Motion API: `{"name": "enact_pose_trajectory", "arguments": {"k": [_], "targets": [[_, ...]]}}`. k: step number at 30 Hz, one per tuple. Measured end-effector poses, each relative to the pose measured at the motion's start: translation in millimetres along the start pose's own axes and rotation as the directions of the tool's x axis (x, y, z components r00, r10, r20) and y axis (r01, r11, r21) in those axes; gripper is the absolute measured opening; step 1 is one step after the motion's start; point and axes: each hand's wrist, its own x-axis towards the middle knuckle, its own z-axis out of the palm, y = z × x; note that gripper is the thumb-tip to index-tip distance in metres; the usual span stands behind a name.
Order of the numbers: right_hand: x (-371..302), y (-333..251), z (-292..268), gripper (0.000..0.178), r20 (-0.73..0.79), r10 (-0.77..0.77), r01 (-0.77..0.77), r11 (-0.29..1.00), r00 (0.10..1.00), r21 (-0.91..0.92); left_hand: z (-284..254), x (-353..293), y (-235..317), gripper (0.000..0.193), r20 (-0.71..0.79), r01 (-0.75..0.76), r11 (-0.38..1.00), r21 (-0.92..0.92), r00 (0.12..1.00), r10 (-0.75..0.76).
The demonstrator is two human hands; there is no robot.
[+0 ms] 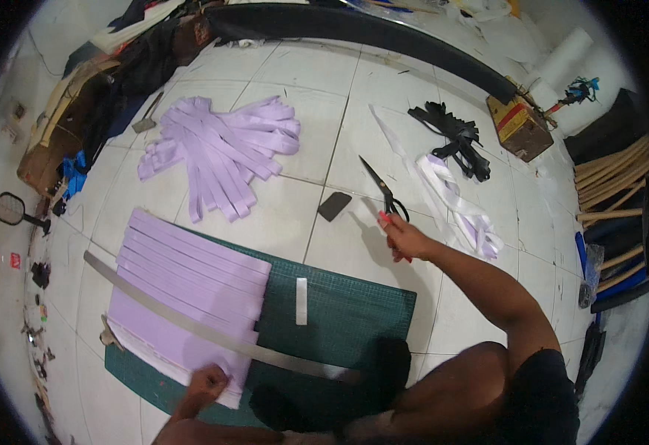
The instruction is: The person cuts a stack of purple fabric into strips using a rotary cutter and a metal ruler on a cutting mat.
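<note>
Closed around a red-handled tool (384,216), its exact type unclear, the right hand (404,237) hangs over the white tiled floor (473,304), while the left hand (207,382) curls its fingers at the near edge of a lilac fabric sheet (191,256), too small in view to tell whether its grip pinches the cloth. Smooth and faintly glossy, the sheet lies flat on a green cutting mat (354,311), sliced into narrow parallel strips on its far part, with a long metal ruler (161,310) slanting across it and a white layer (146,346) showing along its near edge.
</note>
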Motion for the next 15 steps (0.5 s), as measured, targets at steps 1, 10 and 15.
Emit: {"name": "enact_pose_trajectory", "arguments": {"k": [1,10,15], "targets": [[5.8,3.5,6.5,0.048,0.059,-0.012,0.014,1.000,0.998,-0.020,19.3,-26.4,-9.3,0.018,0.235,0.157,0.988,0.000,0.960,-0.153],[72.0,29.8,57.2,0.047,0.116,-0.127,0.124,0.992,0.985,0.040,148.7,-119.2,27.7,0.021,0.444,0.633,0.754,-0.174,0.734,-0.514],[82.0,14.8,53.4,0.051,-0.086,0.022,-0.023,1.000,0.996,-0.002,146.7,-142.8,18.7,0.026,0.436,0.439,0.876,-0.203,0.841,-0.320]]}}
